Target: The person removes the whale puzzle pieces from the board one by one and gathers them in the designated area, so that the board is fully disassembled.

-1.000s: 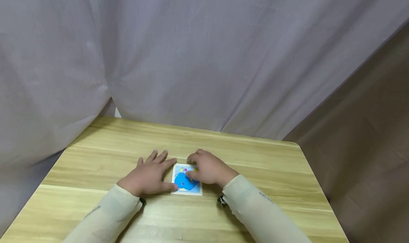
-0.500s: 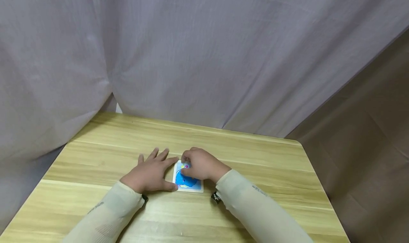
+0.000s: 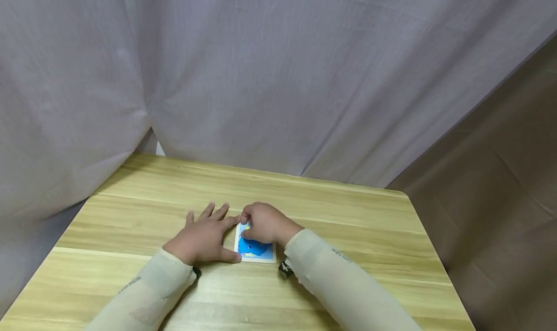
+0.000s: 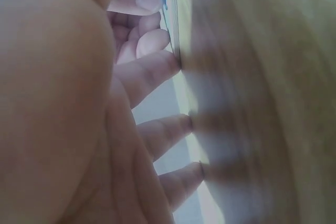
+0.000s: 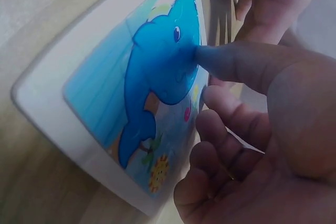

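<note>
A small square picture board [image 3: 261, 259] with a white border lies flat on the table. It shows a blue whale-like animal [image 5: 142, 72] against sea and beach, with a sun in one corner. My left hand [image 3: 202, 239] is spread on the wood to its left, thumb at the near left corner and forefinger at the far left corner. Over the picture is my right hand [image 3: 266, 223]. Its straight thumb touches the animal near the head, while the other fingers are loosely curled by the board's far edge. A gap shows between thumb and forefinger. Part of the picture is hidden under this hand.
The light wood table [image 3: 348, 215] has a rounded far right corner. Grey cloth [image 3: 261, 79] hangs behind it, and a darker brown cloth [image 3: 500, 200] hangs on the right. Dark bands are partly visible at both wrists, by the cream sleeves [image 3: 339, 273].
My right hand has slid left across the picture, its thumb moving from mid-picture towards the left side. The left hand and the board have stayed in place.
</note>
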A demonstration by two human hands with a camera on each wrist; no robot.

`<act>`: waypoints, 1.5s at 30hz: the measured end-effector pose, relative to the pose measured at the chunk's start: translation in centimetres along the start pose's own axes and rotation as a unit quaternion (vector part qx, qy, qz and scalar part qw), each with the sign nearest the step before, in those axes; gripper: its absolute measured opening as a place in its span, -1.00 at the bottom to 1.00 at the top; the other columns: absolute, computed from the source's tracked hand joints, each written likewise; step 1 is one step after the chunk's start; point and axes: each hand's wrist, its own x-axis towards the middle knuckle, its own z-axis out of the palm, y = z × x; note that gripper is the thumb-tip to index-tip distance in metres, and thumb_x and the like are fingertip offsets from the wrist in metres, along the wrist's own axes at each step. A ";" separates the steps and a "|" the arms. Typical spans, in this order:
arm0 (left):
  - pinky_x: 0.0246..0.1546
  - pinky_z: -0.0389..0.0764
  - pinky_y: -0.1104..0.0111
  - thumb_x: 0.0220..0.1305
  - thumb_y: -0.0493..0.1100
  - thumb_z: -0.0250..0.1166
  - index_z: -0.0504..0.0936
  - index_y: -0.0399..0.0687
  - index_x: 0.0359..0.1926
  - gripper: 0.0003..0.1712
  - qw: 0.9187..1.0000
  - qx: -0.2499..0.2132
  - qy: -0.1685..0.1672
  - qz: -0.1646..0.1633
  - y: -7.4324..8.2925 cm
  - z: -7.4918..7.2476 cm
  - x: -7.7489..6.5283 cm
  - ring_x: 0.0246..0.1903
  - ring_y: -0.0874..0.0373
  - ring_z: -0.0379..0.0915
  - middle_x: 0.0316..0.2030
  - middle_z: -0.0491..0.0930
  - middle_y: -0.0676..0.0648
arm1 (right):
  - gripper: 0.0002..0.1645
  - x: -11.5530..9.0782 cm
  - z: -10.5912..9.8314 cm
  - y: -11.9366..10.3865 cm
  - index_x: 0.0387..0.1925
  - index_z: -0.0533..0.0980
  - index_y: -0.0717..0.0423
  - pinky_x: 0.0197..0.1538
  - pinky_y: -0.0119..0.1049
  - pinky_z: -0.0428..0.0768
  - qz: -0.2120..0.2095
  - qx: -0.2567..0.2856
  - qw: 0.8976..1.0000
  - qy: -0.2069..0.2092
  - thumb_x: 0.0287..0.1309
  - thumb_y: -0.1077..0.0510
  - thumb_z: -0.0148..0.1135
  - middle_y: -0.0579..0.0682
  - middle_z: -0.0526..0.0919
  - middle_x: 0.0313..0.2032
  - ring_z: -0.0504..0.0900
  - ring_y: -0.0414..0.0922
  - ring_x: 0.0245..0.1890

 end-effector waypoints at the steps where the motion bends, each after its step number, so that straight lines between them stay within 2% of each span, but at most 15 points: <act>1: 0.45 -0.02 -0.77 0.09 0.63 0.58 0.40 0.32 0.73 0.27 1.000 0.001 0.001 -0.001 0.0 0.1 0.0 0.77 -0.51 -0.08 0.79 0.13 -0.24 | -0.78 -0.1 0.1 0.0 -0.13 0.72 -0.05 0.02 -0.25 0.64 0.002 -0.001 1.000 0.001 0.33 0.02 0.63 -0.14 0.70 -0.20 0.58 -0.20 -0.22; 5: 0.47 -0.01 -0.76 0.08 0.65 0.57 0.41 0.36 0.72 0.27 1.000 0.006 -0.001 -0.005 0.1 0.2 0.1 0.77 -0.49 -0.08 0.80 0.13 -0.22 | -0.82 -0.3 0.5 0.1 -0.12 0.75 -0.06 0.06 -0.26 0.65 -0.002 -0.004 1.000 0.007 0.35 0.03 0.61 -0.13 0.72 -0.16 0.58 -0.22 -0.20; 11: 0.46 0.01 -0.76 0.08 0.67 0.56 0.40 0.39 0.72 0.26 1.000 0.011 -0.004 -0.009 0.2 0.2 0.0 0.78 -0.48 -0.08 0.80 0.12 -0.21 | -0.76 -0.5 0.7 0.1 -0.06 0.77 -0.04 0.10 -0.25 0.67 -0.012 -0.004 1.000 0.025 0.33 0.03 0.63 -0.12 0.76 -0.15 0.59 -0.24 -0.17; 24: 0.44 0.05 -0.77 0.06 0.69 0.54 0.39 0.41 0.72 0.27 1.000 0.024 -0.001 -0.011 0.2 0.0 0.1 0.77 -0.47 -0.06 0.80 0.12 -0.20 | -0.75 -0.7 0.7 0.3 -0.06 0.77 -0.08 0.09 -0.29 0.66 0.015 0.047 0.998 0.032 0.29 0.06 0.68 -0.14 0.74 -0.16 0.60 -0.25 -0.15; 27: 0.44 0.05 -0.76 0.06 0.69 0.54 0.42 0.36 0.71 0.27 1.000 0.023 -0.002 -0.010 0.3 0.0 0.2 0.77 -0.47 -0.06 0.80 0.13 -0.20 | -0.79 -0.7 0.7 0.5 -0.12 0.78 -0.10 0.06 -0.28 0.65 0.019 0.055 0.998 0.031 0.29 0.06 0.69 -0.17 0.73 -0.20 0.60 -0.25 -0.17; 31: 0.44 0.06 -0.76 0.06 0.69 0.53 0.45 0.30 0.70 0.27 1.000 0.025 -0.001 -0.007 0.3 0.0 0.2 0.77 -0.47 -0.04 0.79 0.14 -0.20 | -0.81 -0.7 0.8 0.6 -0.17 0.77 -0.14 0.01 -0.29 0.64 0.029 0.061 0.997 0.030 0.28 0.05 0.70 -0.22 0.70 -0.26 0.60 -0.24 -0.20; 36: 0.43 0.08 -0.76 0.06 0.70 0.52 0.44 0.31 0.71 0.28 1.000 0.031 0.001 -0.006 0.1 0.0 0.2 0.77 -0.46 -0.04 0.79 0.14 -0.20 | -0.76 -0.6 0.8 0.5 -0.11 0.78 -0.12 0.03 -0.28 0.65 0.035 0.055 0.997 0.034 0.27 0.02 0.71 -0.24 0.69 -0.26 0.61 -0.24 -0.19; 38: 0.44 0.08 -0.76 0.07 0.71 0.52 0.43 0.33 0.71 0.28 0.999 0.032 0.001 -0.005 0.1 0.0 0.2 0.77 -0.46 -0.04 0.80 0.14 -0.19 | -0.77 -0.6 0.7 0.5 -0.11 0.78 -0.12 0.01 -0.28 0.66 0.039 0.052 0.997 0.033 0.27 0.01 0.70 -0.23 0.69 -0.26 0.61 -0.24 -0.22; 45: 0.43 0.07 -0.77 0.09 0.70 0.51 0.42 0.33 0.72 0.27 1.000 0.031 -0.001 -0.003 -0.1 0.1 0.2 0.77 -0.47 -0.05 0.80 0.12 -0.20 | -0.81 -0.7 0.5 0.4 -0.16 0.77 -0.09 -0.21 -0.30 0.66 0.059 0.071 0.995 0.021 0.30 0.04 0.69 -0.16 0.70 -0.29 0.67 -0.21 -0.50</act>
